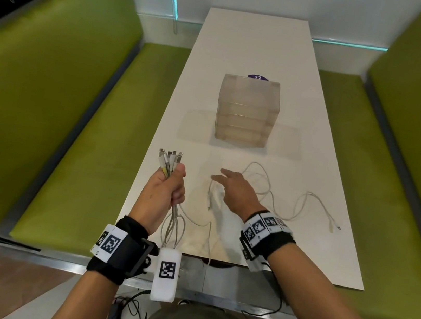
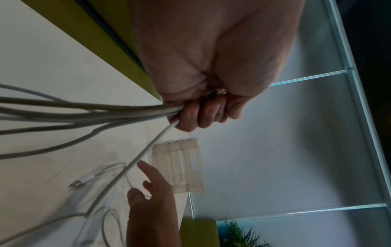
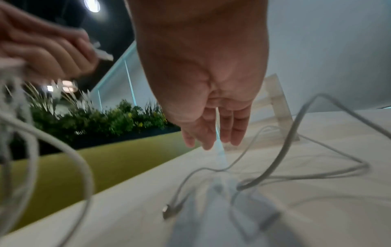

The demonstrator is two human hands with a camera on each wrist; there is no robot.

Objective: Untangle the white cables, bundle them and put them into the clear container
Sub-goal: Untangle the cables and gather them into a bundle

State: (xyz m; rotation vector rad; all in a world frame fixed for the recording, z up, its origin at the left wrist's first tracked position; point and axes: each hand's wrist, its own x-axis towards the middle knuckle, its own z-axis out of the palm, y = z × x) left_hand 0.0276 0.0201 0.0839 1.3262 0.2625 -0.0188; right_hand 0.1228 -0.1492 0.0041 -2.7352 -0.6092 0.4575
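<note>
My left hand (image 1: 170,186) grips a bunch of white cables (image 1: 169,161) just below their plugs, which stick up out of the fist; the cords hang down to the table's near edge (image 2: 84,110). My right hand (image 1: 230,187) hovers palm down with straight fingers (image 3: 211,133) over loose white cables (image 1: 280,197) that lie looped on the white table (image 1: 253,51). One free plug (image 3: 167,212) lies below the right hand. The clear container (image 1: 246,110) stands mid-table, beyond both hands (image 2: 180,167).
Green upholstered benches (image 1: 61,109) run along both sides of the narrow table. A purple round sticker (image 1: 257,77) shows behind the container. A further cable end (image 1: 335,228) lies at the table's right edge. Plants (image 3: 105,117) stand behind the left bench.
</note>
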